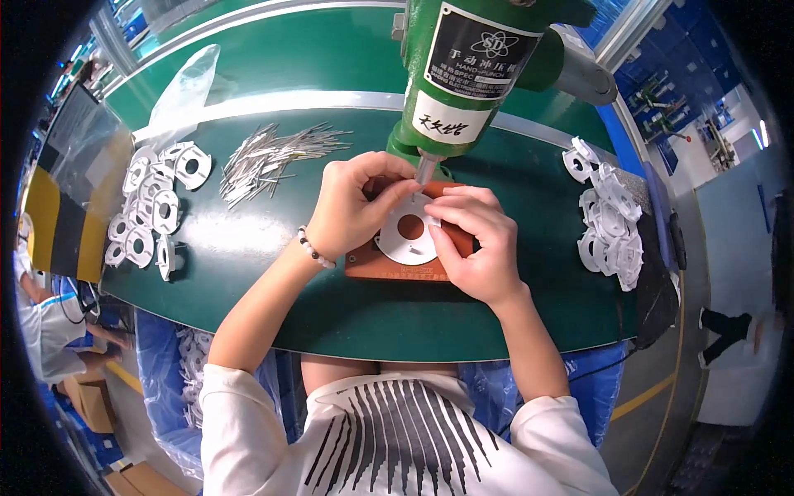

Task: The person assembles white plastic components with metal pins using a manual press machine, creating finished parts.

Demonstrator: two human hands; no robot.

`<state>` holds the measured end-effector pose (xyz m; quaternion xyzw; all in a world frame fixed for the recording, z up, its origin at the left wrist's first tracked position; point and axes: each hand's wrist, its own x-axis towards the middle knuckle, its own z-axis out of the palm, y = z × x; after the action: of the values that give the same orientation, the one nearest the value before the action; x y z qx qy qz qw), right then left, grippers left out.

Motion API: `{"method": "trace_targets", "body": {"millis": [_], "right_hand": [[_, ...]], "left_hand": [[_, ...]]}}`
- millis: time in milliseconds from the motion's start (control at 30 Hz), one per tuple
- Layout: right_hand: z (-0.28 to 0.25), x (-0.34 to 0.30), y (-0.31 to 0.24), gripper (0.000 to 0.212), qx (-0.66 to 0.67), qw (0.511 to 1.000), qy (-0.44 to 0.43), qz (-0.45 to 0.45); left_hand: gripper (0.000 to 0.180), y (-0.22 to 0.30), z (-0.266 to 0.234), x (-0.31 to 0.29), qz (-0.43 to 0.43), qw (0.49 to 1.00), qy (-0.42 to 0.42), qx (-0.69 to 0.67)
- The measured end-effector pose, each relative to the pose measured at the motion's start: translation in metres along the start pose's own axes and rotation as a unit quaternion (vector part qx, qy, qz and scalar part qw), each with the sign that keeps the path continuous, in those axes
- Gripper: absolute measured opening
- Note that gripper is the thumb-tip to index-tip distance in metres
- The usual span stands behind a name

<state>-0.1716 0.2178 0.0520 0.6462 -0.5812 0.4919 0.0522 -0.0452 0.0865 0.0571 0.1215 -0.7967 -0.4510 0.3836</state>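
A white plastic ring-shaped part (401, 246) with a large round hole lies on an orange-brown fixture block (372, 269) under a green hand punch press (447, 99). My left hand (357, 202) is pinched at the ring's far edge, right beside the press's metal ram (427, 168). Something thin and pale shows at its fingertips, too small to make out. My right hand (480, 244) grips the right edge of the white ring between curled fingers and thumb. A short pin (413, 249) stands in the near part of the ring.
Loose thin metal pins (269, 157) lie heaped at the far left of the green table (331, 318). White ring parts are piled at left (153, 198) and right (610, 219). A blue-lined bin (161, 364) stands below left. Another person (54, 331) is at far left.
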Motion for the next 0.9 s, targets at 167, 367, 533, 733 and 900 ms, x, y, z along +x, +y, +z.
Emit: {"method": "trace_targets", "body": {"millis": [167, 367, 533, 733, 900], "right_hand": [[-0.003, 0.002, 0.000, 0.018, -0.009, 1.000, -0.001, 0.004], [0.002, 0.009, 0.006, 0.015, -0.007, 1.000, -0.001, 0.003], [0.007, 0.010, -0.003, 0.017, -0.025, 1.000, -0.018, 0.006], [-0.012, -0.011, 0.010, 0.018, -0.036, 0.997, -0.063, 0.041], [-0.019, -0.010, 0.051, 0.027, 0.160, 0.974, 0.031, 0.158]], "left_hand": [[0.008, -0.002, 0.002, 0.001, -0.019, 1.000, -0.021, -0.007], [0.010, 0.000, -0.003, 0.009, 0.026, 0.998, -0.004, 0.054], [0.013, 0.005, -0.010, 0.005, 0.067, 0.990, 0.000, 0.122], [0.014, -0.021, 0.025, 0.007, 0.165, 0.985, 0.012, 0.041], [0.013, -0.020, 0.016, -0.002, 0.142, 0.989, 0.034, 0.036]]}}
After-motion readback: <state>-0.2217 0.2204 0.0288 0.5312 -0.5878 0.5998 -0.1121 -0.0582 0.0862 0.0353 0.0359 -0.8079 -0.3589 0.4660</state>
